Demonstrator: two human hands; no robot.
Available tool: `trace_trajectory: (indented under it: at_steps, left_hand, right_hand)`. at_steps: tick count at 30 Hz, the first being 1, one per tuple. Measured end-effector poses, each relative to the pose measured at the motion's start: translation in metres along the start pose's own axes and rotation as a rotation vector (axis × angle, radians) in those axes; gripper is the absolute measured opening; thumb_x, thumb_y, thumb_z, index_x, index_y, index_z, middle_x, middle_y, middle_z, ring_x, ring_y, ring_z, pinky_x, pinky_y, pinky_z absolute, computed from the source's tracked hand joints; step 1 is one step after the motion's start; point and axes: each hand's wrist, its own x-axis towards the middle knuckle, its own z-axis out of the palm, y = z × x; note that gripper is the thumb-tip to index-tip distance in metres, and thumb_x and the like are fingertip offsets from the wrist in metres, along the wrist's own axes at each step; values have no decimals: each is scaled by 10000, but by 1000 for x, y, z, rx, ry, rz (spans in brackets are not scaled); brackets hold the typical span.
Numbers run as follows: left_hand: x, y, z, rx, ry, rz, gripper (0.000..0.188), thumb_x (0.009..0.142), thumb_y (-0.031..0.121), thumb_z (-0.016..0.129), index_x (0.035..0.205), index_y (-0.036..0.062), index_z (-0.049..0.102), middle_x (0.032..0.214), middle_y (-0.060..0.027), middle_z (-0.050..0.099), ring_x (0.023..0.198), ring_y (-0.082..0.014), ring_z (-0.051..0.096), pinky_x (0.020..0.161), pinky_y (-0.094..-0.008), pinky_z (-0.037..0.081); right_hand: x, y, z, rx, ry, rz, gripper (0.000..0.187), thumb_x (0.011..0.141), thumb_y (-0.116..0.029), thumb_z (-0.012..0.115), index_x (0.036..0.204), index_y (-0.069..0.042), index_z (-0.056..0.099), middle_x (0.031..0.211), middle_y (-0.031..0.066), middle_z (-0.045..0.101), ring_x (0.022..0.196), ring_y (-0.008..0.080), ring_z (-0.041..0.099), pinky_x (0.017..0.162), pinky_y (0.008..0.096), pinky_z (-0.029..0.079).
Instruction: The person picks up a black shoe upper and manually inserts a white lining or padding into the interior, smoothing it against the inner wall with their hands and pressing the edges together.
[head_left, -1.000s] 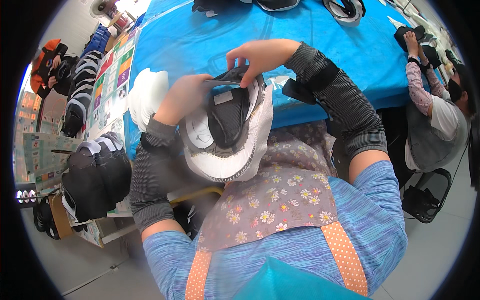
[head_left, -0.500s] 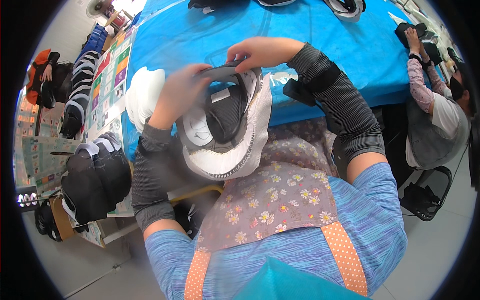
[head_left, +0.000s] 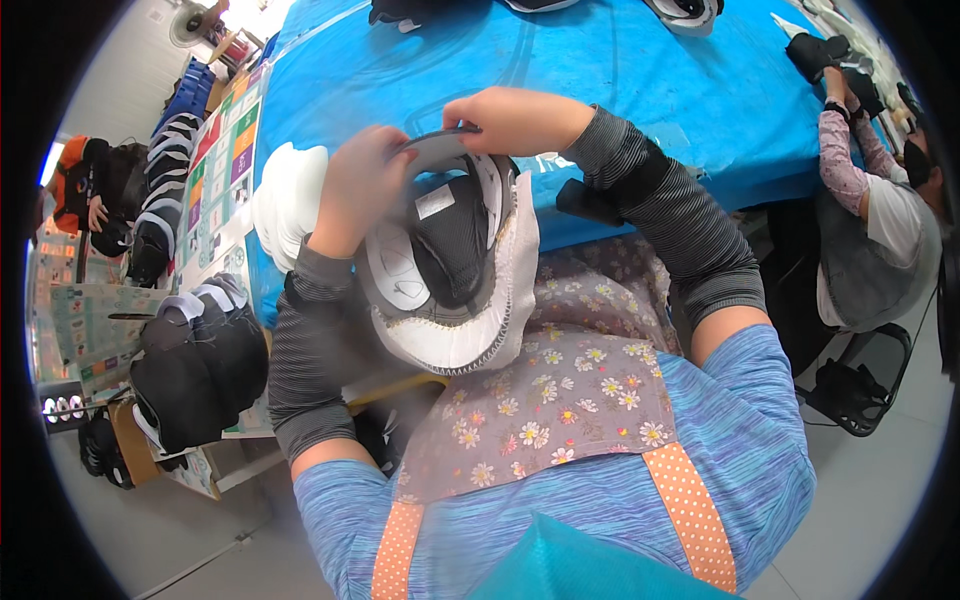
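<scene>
Between my hands hangs a shoe upper (head_left: 505, 290), white and grey inside with a black tongue (head_left: 453, 250) bearing a small white label. Zigzag stitching runs along its lower rim. My left hand (head_left: 362, 180) pinches the left end of its grey collar edge. At the collar's right end, the thumb and fingers of my right hand (head_left: 515, 120) close on the same edge. The upper is tilted so its inside faces me, above my flowered apron (head_left: 560, 410) at the table's near edge.
A stack of white shoe-shaped pieces (head_left: 290, 205) stands left on the blue-covered table (head_left: 640, 70). Black shoe uppers (head_left: 200, 365) are piled farther left, with another row behind. Several shoe parts lie at the far edge. A co-worker (head_left: 870, 220) sits at the right, handling black pieces.
Both hands still grip the collar. The upper's lower rim has dropped slightly toward me, and its opening shows more of the inside. My right hand has shifted a little left.
</scene>
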Motion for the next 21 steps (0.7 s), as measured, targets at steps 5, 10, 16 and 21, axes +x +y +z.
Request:
trace_trajectory:
  at_steps: [5,10,16,21]
  left_hand:
    - [2,4,3,34,9,-2,173,874,135,713,957,-16,699,867,-166,687,750,-279,687,690,-362,531]
    - [1,0,4,38,-2,-16,174,873,130,718,973,-11,704,884,-159,696,758,-258,688,686,-347,530]
    - [1,-6,-5,-115,-58,-84,173,877,114,722,987,-19,706,877,-143,711,777,-208,691,688,-318,526]
    - [4,16,-13,-42,-73,97,185,852,88,728,1013,4,693,929,-157,683,803,-303,677,679,-355,521]
  right_hand:
    - [-5,2,5,-53,61,-48,252,883,-163,654,1093,-24,661,888,159,714,821,308,709,758,404,558]
    - [-2,2,9,-143,171,-106,195,900,-182,674,1031,-38,677,821,165,687,760,353,670,704,434,531]
    - [-1,-5,12,-289,231,-156,109,843,-178,693,908,-91,686,865,130,709,804,354,697,693,445,544]
    - [-4,-9,7,-295,207,-152,125,888,-186,631,954,-79,628,768,169,655,769,390,664,666,490,521]
